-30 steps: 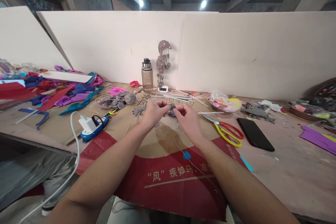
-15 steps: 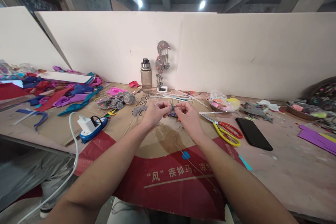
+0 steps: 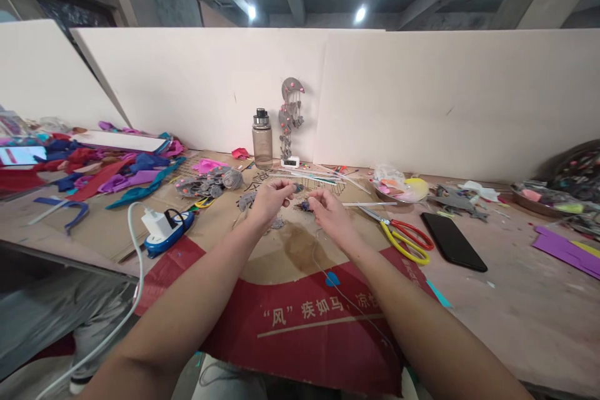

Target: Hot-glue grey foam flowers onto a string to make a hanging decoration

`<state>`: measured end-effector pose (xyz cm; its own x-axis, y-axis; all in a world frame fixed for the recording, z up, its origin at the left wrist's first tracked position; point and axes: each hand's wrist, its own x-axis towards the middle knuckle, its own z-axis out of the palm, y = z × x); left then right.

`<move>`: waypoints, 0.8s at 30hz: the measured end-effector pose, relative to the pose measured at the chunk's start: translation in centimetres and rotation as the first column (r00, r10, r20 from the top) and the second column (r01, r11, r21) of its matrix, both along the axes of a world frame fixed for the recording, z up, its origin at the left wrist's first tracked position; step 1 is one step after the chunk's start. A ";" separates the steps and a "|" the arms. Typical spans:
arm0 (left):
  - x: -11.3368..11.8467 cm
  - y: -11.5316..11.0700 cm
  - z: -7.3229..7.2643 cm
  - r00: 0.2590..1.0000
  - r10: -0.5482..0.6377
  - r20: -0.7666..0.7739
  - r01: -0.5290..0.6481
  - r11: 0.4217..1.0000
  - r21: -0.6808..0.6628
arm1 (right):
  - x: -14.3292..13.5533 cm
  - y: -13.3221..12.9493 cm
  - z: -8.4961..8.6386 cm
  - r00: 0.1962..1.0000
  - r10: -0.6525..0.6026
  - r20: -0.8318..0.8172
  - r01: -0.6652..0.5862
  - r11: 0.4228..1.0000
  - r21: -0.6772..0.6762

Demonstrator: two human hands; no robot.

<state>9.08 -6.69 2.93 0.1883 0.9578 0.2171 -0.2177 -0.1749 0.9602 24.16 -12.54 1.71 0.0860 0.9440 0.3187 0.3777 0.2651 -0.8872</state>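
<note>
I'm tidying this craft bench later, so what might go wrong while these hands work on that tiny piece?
The small grey piece pinched in the left hand might drop and get lost among the grey scraps nearby. The thin thread trailing under the right hand may snag on a forearm. The scissors lie close to the right wrist.

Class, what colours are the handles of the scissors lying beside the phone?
One red, one yellow, on the scissors; head view.

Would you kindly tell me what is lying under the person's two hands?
A flattened cardboard sheet lies on the table under the left hand and right hand. The wooden tabletop beneath it is covered.
</note>
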 end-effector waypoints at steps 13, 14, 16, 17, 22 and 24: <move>-2.7 2.7 1.0 0.873 0.053 0.485 0.006 0.993 -0.121 | 0.6 -1.5 1.6 0.831 0.214 0.513 -0.163 0.976 -0.142; -2.7 2.6 1.0 0.871 0.050 0.489 0.010 0.993 -0.120 | 1.6 -1.0 1.6 0.854 0.064 0.516 -0.009 0.994 -0.107; -2.7 2.4 1.2 0.873 0.044 0.486 0.012 0.994 -0.112 | 3.6 -0.1 1.1 0.801 -0.173 0.573 0.208 0.978 0.004; -2.6 2.3 1.2 0.875 0.041 0.483 0.013 0.994 -0.108 | 4.3 0.3 0.6 0.766 -0.222 0.604 0.263 0.965 0.021; -2.2 1.8 1.2 0.879 0.006 0.476 0.031 0.997 -0.071 | 5.1 1.5 -2.3 0.736 -0.154 0.659 0.292 0.951 -0.103; -2.0 1.7 1.2 0.888 -0.021 0.459 0.044 0.998 -0.040 | 4.5 1.8 -2.9 0.760 -0.167 0.628 0.310 0.942 -0.125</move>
